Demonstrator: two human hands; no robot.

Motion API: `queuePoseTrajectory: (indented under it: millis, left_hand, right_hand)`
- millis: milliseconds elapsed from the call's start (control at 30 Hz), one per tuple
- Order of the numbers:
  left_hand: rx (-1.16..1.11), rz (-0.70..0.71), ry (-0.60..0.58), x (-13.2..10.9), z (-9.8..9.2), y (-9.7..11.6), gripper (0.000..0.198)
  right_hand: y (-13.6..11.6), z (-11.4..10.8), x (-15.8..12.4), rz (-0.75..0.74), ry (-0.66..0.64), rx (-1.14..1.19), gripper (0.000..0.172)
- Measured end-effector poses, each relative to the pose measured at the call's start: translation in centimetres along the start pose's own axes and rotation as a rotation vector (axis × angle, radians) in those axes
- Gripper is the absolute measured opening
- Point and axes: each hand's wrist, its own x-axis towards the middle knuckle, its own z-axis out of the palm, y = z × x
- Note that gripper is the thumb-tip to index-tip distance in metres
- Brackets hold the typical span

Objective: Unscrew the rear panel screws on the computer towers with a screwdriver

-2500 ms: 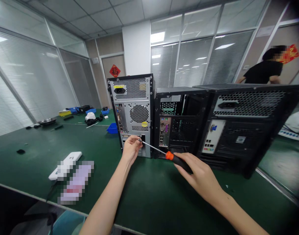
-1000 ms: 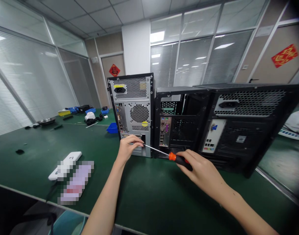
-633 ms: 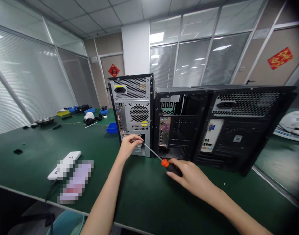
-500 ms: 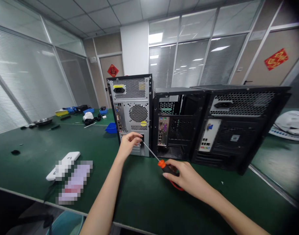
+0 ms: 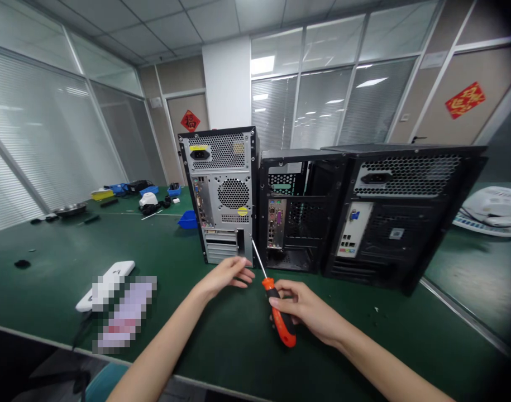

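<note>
The screwdriver [image 5: 268, 284] is in the middle of the scene, over the near part of the green table [image 5: 234, 357], and the right hand [image 5: 303, 307] has its fingers wrapped around the fat orange and black handle [image 5: 287, 332]. The thin metal rod [image 5: 259, 259] leans up and away to the far side, with its tip at the low right edge of the silver computer box [image 5: 218, 192], but I cannot tell if it touches. The left hand [image 5: 230, 273] is apart from the right one, just in front of the bottom of that box, with its fingers loose and a bit bent, and I see nothing in them. The screwdriver looks light, hard and not easy to break. Its handle seems the best place to hold, since the smooth rod could slip and spin in the fingers. The silver computer box looks heavy and stiff, so a small push should hardly move it, and its outside edges seem best to hold. A black computer box [image 5: 307, 223] stands just to its right
</note>
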Motion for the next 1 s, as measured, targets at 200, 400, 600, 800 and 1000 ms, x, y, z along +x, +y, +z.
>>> queuePoseTrajectory:
  millis: [200, 400, 600, 800, 1000]
  left_hand:
    - [-0.209, -0.083, -0.006, 1.1, 1.1, -2.4, 0.036]
    - [-0.236, -0.155, -0.038, 1.4, 1.8, -3.4, 0.036]
    - [-0.146, -0.139, -0.075, 1.7, 1.9, -4.4, 0.046]
    - [-0.109, -0.102, -0.090, 1.8, 2.1, -5.0, 0.051]
    - [-0.106, -0.097, -0.078, 1.7, 2.2, -4.6, 0.054]
  right_hand:
    - [1.8, 1.3, 0.9, 0.139, -0.077, 0.239, 0.049]
    - [3.1, 1.9, 1.9, 0.238, -0.142, 0.333, 0.048]
    - [4.1, 2.2, 2.5, 0.257, -0.199, 0.382, 0.043]
    - [4.4, 2.3, 2.5, 0.255, -0.225, 0.415, 0.047]
    - [4.5, 2.2, 2.7, 0.243, -0.232, 0.432, 0.048]
